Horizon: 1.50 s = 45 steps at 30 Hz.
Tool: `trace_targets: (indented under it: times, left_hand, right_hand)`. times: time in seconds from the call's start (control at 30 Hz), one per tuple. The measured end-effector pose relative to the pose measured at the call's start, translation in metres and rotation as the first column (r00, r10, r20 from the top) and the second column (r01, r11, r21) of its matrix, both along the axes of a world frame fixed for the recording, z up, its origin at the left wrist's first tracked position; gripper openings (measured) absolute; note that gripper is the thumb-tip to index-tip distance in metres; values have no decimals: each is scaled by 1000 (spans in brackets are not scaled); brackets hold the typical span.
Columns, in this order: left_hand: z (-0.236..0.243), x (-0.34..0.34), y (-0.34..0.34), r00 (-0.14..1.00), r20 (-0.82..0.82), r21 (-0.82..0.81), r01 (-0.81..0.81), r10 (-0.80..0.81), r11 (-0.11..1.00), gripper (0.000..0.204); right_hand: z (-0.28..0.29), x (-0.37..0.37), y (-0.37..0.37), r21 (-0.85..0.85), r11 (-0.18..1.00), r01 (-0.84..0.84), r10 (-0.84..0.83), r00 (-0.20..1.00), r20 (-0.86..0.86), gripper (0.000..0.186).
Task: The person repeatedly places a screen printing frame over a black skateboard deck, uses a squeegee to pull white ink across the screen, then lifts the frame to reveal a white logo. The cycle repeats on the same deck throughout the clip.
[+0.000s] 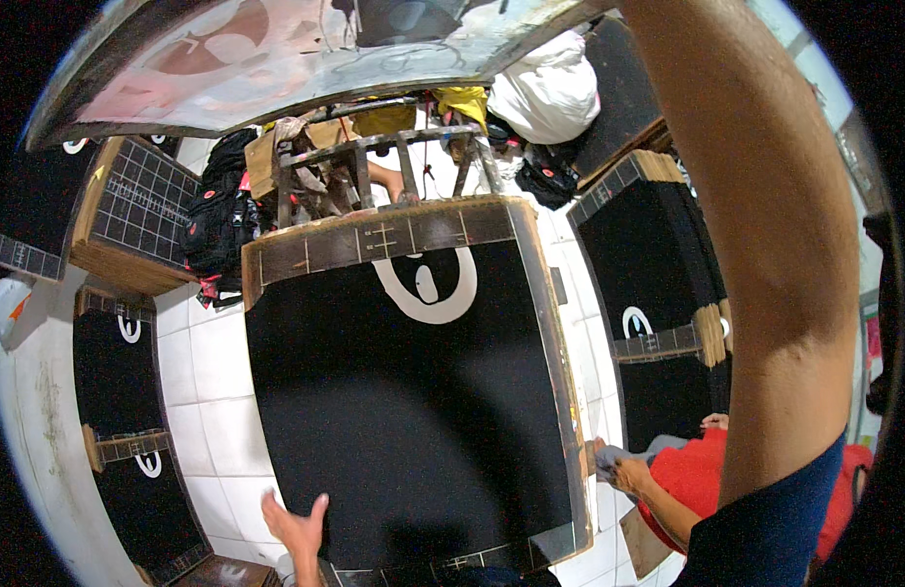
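My left hand (pixel 298 528) is held over the near left corner of a black cloth panel (pixel 403 391), fingers spread and nothing in them. The cloth lies flat on a board with dark, gridded border strips (pixel 335 247) at the far and near ends. A white ring-shaped print (pixel 435 311) with a smaller white shape inside sits at the cloth's far end. My right arm, in a dark blue sleeve (pixel 765 523), stretches up along the right side. Its hand is past the top edge, hidden from view. At the top, a large framed screen (pixel 276 83) with pinkish and grey smears stands tilted.
A stained metal rack (pixel 359 171) stands beyond the board, with another person's hand (pixel 394 183) by it. A person in red (pixel 682 479) works at the right. More black cloth boards (pixel 648 254) line both sides. A black backpack (pixel 218 210) and a white sack (pixel 545 93) lie further off.
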<state>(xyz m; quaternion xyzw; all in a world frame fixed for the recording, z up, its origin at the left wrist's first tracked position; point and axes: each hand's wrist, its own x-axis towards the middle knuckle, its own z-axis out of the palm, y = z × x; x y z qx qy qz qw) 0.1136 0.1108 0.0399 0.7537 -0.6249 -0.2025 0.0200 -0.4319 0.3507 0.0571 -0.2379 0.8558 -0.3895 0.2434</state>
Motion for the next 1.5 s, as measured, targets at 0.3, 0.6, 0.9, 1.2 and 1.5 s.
trace_targets:
  times: [0.3, 0.6, 0.9, 1.2, 1.5]
  left_hand:
    - [-7, -332, -185, 760, 93, -373, 626, -643, 685, 107]
    - [-49, -417, -227, 747, 114, -346, 648, -656, 678, 111]
    - [-54, -416, -226, 759, 131, -389, 631, -638, 671, 109]
    - [-57, -416, -226, 746, 77, -386, 634, -662, 670, 111]
    - [-57, -419, -226, 763, 128, -405, 623, -633, 669, 113]
  right_hand:
    - [-105, -31, 309, 302, 642, 705, -405, -24, 914, 77]
    - [-107, -39, 402, 408, 553, 726, -276, -302, 912, 70]
    - [-104, -31, 441, 513, 514, 688, -294, -420, 858, 63]
    - [-112, -30, 479, 551, 507, 663, -318, -450, 834, 56]
    - [-116, -17, 477, 650, 454, 609, 36, -741, 670, 48]
